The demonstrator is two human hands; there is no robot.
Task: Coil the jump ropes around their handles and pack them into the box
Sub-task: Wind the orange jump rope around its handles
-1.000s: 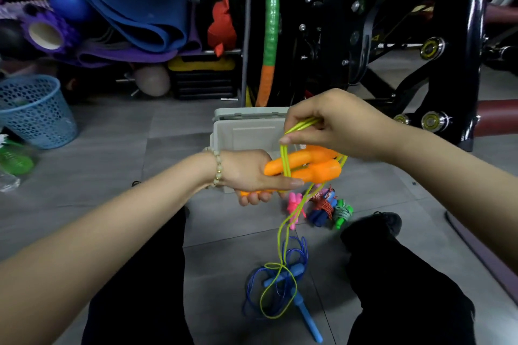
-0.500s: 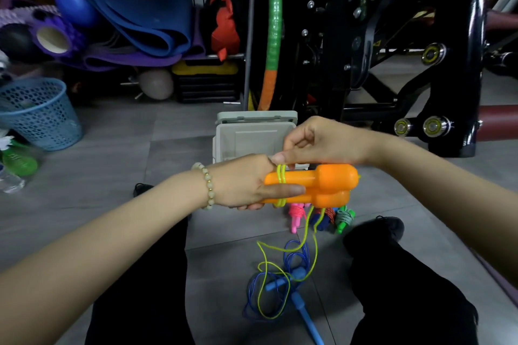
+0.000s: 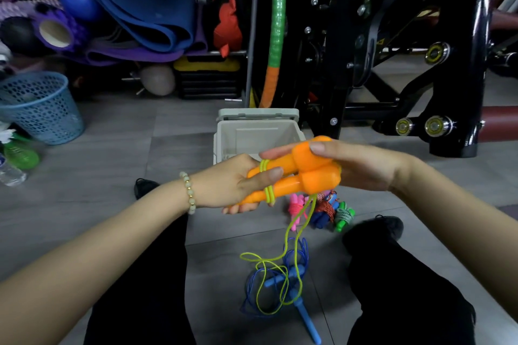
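I see bare forearms with no sleeves. A bead bracelet, pale beads with small gold spacers, circles my left wrist. Black trousers cover both legs, and black shoes show at 3 o'clock.

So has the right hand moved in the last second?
Yes. The right hand has dropped from pinching the yellow rope above the orange handles to cupping their thick ends, shifting right of the grey box.

The left hand gripped the narrow ends of two orange handles, yellow-green rope looped twice around them; the right hand cupped their bulbous ends; slack rope trailed onto a blue jump rope on the floor; the open grey box stood behind.
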